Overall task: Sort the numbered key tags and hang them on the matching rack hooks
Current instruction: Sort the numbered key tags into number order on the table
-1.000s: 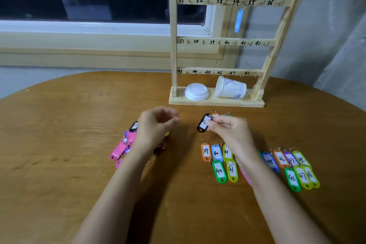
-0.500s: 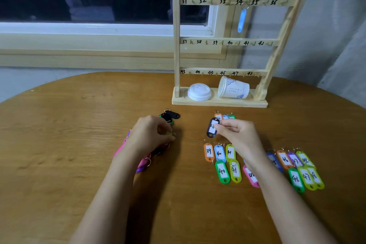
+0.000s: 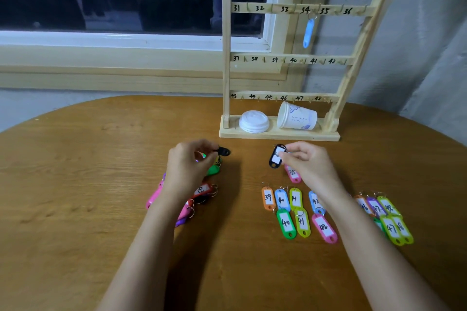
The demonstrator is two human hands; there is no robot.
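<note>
Just near the wooden rack (image 3: 278,135), the left hand (image 3: 188,166) pinches a plain black tag (image 3: 224,151) at the far edge of the unsorted pile (image 3: 174,202), the right hand (image 3: 307,164) pinches a white-labelled black tag (image 3: 275,158) – sorted tags (image 3: 285,212) lie in rows on the worktop (image 3: 75,184) at the near right, and a blue tag (image 3: 308,33) hangs under 34.
</note>
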